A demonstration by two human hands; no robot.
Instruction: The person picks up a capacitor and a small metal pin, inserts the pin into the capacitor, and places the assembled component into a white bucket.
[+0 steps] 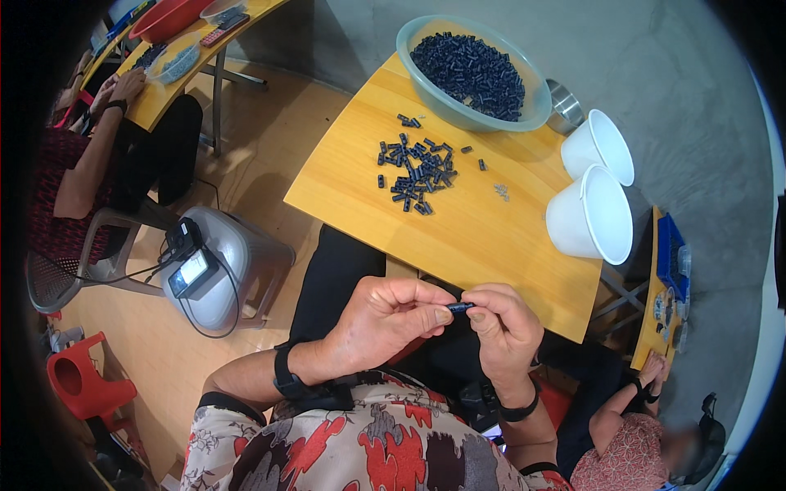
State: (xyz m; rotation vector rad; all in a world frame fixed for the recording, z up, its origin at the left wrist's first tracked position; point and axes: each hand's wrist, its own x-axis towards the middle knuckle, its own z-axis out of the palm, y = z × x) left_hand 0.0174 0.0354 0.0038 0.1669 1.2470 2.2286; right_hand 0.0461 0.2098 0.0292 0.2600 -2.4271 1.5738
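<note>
Between my fingertips, just off the table's near edge, is a small black cylindrical plastic piece [460,308]. My left hand [393,321] pinches its left end with thumb and forefinger. At the other end, my right hand [505,327] grips it between thumb and fingertips. Part of the piece is hidden by the fingers. On the yellow table beyond my hands lies a loose pile of similar black pieces [417,173]. Right of that pile sits a little heap of tiny metal parts [501,192].
A pale green basin [536,102] full of black pieces stands at the table's far end, by a steel bowl [565,106]. Two white buckets [573,221] line the right edge. Co-workers sit left and lower right. A grey stool [246,254] holds a wired phone-like device [194,272].
</note>
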